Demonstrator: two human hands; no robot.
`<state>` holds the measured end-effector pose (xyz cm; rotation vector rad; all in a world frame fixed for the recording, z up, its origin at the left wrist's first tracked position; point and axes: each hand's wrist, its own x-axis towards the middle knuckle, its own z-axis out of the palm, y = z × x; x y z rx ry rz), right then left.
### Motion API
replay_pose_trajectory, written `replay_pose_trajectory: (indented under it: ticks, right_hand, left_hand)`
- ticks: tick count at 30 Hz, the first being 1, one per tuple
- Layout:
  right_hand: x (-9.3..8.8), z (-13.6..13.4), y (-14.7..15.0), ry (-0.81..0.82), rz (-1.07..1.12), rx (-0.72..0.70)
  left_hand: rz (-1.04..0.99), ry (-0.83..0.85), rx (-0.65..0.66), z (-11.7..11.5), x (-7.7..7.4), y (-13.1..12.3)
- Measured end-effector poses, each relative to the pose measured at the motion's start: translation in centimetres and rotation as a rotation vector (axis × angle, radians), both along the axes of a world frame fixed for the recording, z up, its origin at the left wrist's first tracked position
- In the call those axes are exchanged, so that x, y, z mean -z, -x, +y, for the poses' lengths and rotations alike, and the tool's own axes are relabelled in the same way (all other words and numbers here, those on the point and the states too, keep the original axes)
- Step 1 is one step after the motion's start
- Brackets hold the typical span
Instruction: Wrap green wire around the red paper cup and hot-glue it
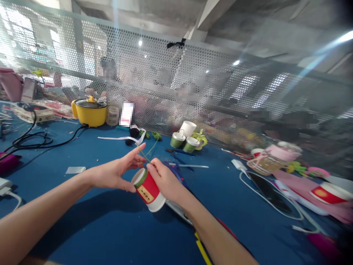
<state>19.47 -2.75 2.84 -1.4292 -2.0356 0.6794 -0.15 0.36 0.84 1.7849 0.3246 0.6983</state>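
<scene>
Red/wht cup point(149, 192) — tilted, grn rim band point(141, 179)

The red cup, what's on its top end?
A green band, which looks like yarn, goes around it. The right hand covers part of the red cup, so what's under those fingers can't be seen.

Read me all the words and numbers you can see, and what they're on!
None are readable.
Red paper cup: dark characters on its tan label, too small.
Bright screen at the back: blurred out.
</scene>
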Motion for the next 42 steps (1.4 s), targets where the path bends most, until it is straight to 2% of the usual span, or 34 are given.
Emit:
replay_pose_trajectory:
  ticks: [3,7,14,22,31,42]
  right_hand:
    - [0.2,0.0,0.1,-0.077,-0.119,0.069]
    - [0.2,-0.4,0.6,-0.184,-0.261,0.123]
    - [0.4,-1.0,1.4,-0.312,-0.432,0.113]
    - [1.0,-1.0,1.8,-0.407,-0.573,0.132]
    - [1.5,-1.0,1.9,-0.548,-0.605,0.124]
    - [1.4,-1.2,2.0,-0.534,-0.632,0.114]
  left_hand:
    - [0.021,0.013,-0.056,0.4,0.2,0.1]
    - [0.043,0.12,-0.145,0.4,0.4,-0.4]
    - [0.113,0.193,-0.251,-0.5,0.1,-1.3]
    - [0.132,0.267,-0.316,-1.1,-0.5,-1.8]
    - [0.143,0.284,-0.344,-1.2,-0.5,-1.9]
    - [0.07,0.323,-0.288,-1.0,0.1,-1.8]
